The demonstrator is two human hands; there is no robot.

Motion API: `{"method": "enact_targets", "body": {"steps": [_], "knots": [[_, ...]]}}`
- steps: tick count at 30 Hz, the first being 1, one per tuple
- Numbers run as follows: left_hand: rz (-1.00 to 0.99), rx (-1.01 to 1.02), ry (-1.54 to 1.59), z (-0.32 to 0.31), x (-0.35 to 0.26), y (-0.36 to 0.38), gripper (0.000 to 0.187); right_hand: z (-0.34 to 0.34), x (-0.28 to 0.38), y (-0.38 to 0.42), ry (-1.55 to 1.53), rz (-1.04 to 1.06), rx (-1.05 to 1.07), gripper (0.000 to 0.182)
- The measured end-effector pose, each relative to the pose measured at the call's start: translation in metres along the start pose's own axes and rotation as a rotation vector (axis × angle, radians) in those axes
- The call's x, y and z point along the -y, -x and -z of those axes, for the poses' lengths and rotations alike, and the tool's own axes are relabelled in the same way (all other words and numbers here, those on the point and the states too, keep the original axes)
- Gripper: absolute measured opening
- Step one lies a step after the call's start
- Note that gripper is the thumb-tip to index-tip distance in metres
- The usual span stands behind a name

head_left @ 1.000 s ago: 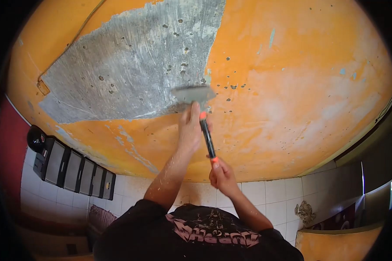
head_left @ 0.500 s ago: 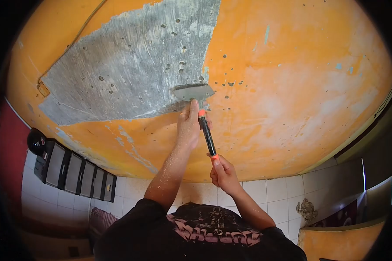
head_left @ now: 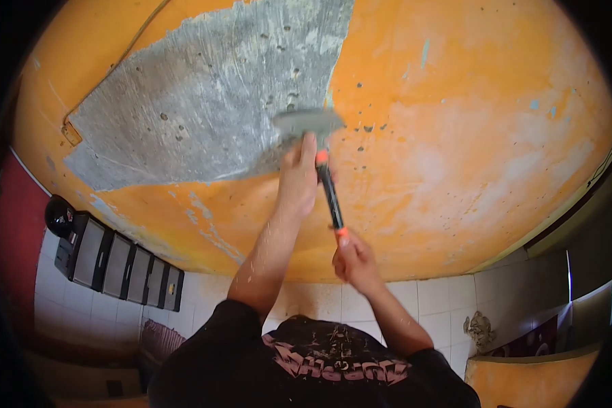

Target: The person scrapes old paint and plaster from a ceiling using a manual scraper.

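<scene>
A wide-bladed scraper with a black handle and orange-red ends is held in both hands. My left hand closes round it near the blade, thumb stretched up against the metal. Lower down, my right hand grips the handle's butt end. The grey blade, smeared by motion, lies against the wall at the border of a bare grey patch and orange paint. Small dark pits dot the wall around it. Pale flakes cling to my left forearm.
A black drawer unit stands on the left, with a round black object on top. A cable runs down the wall to a small orange box. White tiles cover the floor, where a crumpled cloth-like thing lies.
Both hands have pushed the scraper up along the wall and slightly right. The view has shifted a little. The grip of each hand is the same.
</scene>
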State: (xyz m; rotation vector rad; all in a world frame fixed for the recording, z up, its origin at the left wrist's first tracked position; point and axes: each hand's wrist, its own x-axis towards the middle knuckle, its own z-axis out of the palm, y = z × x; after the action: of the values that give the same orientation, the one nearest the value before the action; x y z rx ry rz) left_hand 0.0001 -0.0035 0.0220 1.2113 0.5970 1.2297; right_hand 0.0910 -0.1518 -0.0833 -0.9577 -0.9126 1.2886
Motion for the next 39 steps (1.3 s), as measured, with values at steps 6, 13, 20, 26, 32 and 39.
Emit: {"method": "enact_targets", "body": {"steps": [6,13,20,26,32,39], "knots": [[-0.026,-0.028,0.058,-0.004,-0.002,0.000,0.040,-0.001,0.008,0.004,-0.010,0.004,0.043,0.043],[-0.041,-0.004,0.024,-0.017,-0.024,-0.012,0.046,-0.006,0.035,-0.001,-0.025,0.004,-0.002,0.040],[0.068,-0.031,0.030,0.004,0.017,0.007,0.048,-0.004,-0.005,0.007,0.015,-0.004,-0.015,0.042],[-0.031,0.009,-0.010,-0.008,-0.022,-0.008,0.051,-0.016,0.042,-0.003,-0.077,-0.011,0.023,0.035],[0.047,-0.050,0.026,-0.006,-0.006,0.001,0.047,-0.012,0.007,0.006,0.000,0.015,0.015,0.046],[-0.045,0.014,0.026,-0.016,-0.037,-0.017,0.040,-0.017,0.036,-0.005,0.003,0.028,0.053,0.048]]}}
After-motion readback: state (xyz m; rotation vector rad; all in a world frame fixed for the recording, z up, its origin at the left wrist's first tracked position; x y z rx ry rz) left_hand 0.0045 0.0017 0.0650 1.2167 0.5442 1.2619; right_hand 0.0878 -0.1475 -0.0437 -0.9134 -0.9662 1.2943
